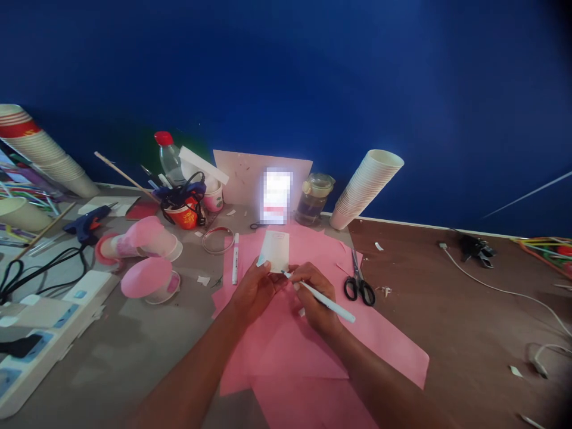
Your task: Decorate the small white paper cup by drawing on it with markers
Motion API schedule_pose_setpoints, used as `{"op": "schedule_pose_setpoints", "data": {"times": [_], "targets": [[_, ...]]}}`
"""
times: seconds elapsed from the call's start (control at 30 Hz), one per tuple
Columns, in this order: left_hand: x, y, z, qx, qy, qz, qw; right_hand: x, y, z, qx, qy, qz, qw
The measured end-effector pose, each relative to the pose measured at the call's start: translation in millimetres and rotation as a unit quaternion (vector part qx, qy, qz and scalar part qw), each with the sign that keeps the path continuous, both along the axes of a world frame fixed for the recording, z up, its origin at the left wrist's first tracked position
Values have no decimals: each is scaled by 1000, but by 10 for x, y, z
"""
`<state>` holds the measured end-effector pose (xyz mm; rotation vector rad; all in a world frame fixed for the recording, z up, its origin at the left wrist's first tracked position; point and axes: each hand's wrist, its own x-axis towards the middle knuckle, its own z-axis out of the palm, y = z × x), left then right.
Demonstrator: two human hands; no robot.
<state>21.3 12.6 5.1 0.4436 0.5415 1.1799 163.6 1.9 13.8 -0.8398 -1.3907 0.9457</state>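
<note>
My left hand (257,287) pinches the lower edge of a small pale card (276,251) and holds it upright over the pink paper sheets (308,351). My right hand (315,295) is closed around a white pen (322,299), whose tip touches the card's lower right corner. Both hands hover just above the pink sheets in the middle of the table. A white marker (235,257) lies to the left of my left hand. Black-handled scissors (358,283) lie on the pink sheet to the right of my right hand.
Two pink-covered paper cups (147,262) lie at the left, near a blue glue gun (87,223) and a power strip (44,339). Behind stand a leaning stack of white cups (364,187), a glass jar (314,198), a bottle (170,156) and a lit phone (277,196). Cables (500,286) cross the brown table at right.
</note>
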Motion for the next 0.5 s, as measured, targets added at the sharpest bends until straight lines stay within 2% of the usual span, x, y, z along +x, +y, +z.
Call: {"op": "schedule_pose_setpoints", "data": {"times": [0.2,0.4,0.5], "targets": [[-8,0,-18,-15,-10,1,1000,24,25,-11,-55,53,-7,997],[-4,1,-1,-16,-1,1,1000,9,22,34,-58,26,-19,998],[-4,6,-3,-16,-4,4,1000,6,12,45,-49,20,-1,999]]}}
